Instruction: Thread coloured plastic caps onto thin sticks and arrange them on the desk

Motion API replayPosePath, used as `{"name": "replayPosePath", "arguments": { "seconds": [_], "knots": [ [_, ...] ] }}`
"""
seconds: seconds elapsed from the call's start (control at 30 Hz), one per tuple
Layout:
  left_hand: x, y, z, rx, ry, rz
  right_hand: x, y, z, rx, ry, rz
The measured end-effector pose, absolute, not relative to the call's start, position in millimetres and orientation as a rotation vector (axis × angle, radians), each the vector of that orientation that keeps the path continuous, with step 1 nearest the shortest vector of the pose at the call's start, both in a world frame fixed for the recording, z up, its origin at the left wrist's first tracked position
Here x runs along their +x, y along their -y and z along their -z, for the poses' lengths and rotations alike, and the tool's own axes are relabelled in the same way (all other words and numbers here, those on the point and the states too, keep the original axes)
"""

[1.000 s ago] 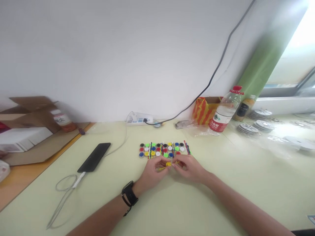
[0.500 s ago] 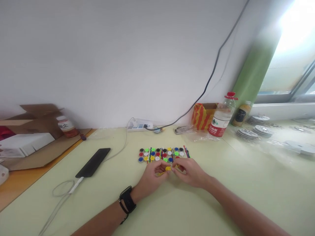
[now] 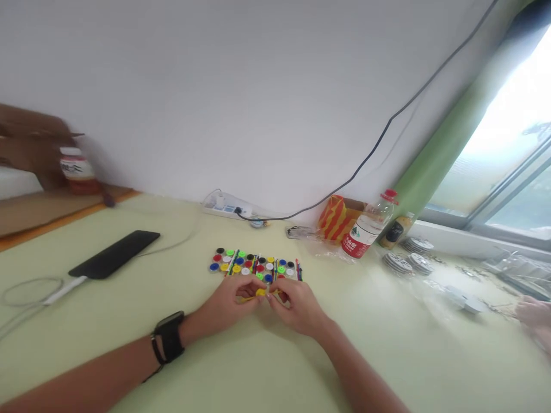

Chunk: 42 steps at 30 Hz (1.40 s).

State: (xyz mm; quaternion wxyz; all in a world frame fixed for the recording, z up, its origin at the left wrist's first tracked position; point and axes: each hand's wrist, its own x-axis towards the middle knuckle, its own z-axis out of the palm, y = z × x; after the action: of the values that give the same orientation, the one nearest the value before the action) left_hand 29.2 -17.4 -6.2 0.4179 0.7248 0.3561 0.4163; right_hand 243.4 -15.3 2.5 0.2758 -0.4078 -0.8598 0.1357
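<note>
My left hand [image 3: 236, 299], with a black watch on its wrist, pinches a small yellow round piece [image 3: 260, 292]. A thin yellow strip or strand runs from it under the left fingers. The fingertips of my right hand [image 3: 297, 304] are closed at the other side of the same piece; its finer shape is too small to tell. Just beyond both hands lie rows of small round discs [image 3: 247, 264] in red, blue, green, yellow, black and white. Thin coloured sticks or strands [image 3: 299, 269] lie between the groups, and my fingers cover part of the nearest row.
Left lie a black phone-like slab [image 3: 114, 254] with a white cable and a bottle [image 3: 78, 170] by cardboard. Behind are a power strip [image 3: 227, 206], a striped bag [image 3: 333, 218] and a water bottle [image 3: 365, 229]. Stacked white discs [image 3: 396, 263] and another person's hand [image 3: 536, 318] are right.
The view has turned to the right, so everything sits further left and another person's hand shows at the right edge. Both my hands keep nearly the same pinch on the yellow piece.
</note>
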Motion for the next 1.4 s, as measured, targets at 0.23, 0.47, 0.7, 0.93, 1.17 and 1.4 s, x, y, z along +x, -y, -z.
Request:
{"name": "replayPosePath", "arguments": {
  "seconds": [0.23, 0.47, 0.7, 0.93, 1.17, 1.4],
  "knots": [
    [27, 19, 6, 1.807, -0.907, -1.026, 245, 16, -2, -1.087, 2.283, -0.404],
    [28, 20, 8, 1.807, -0.935, -0.977, 246, 16, 3, -1.097, 2.218, -0.529],
    [27, 19, 9, 1.808, -0.922, -1.005, 246, 18, 2, -1.115, 2.211, -0.537],
    [27, 18, 13, 1.797, -0.905, -1.002, 248, 18, 3, -1.103, 2.178, -0.55],
    [25, 15, 15, 1.819, -0.932, -0.991, 247, 17, 6, -1.066, 2.169, -0.644],
    [23, 13, 17, 1.768, -0.87, -1.01, 245, 20, 2, -1.031, 2.14, -0.737]
  ]
}}
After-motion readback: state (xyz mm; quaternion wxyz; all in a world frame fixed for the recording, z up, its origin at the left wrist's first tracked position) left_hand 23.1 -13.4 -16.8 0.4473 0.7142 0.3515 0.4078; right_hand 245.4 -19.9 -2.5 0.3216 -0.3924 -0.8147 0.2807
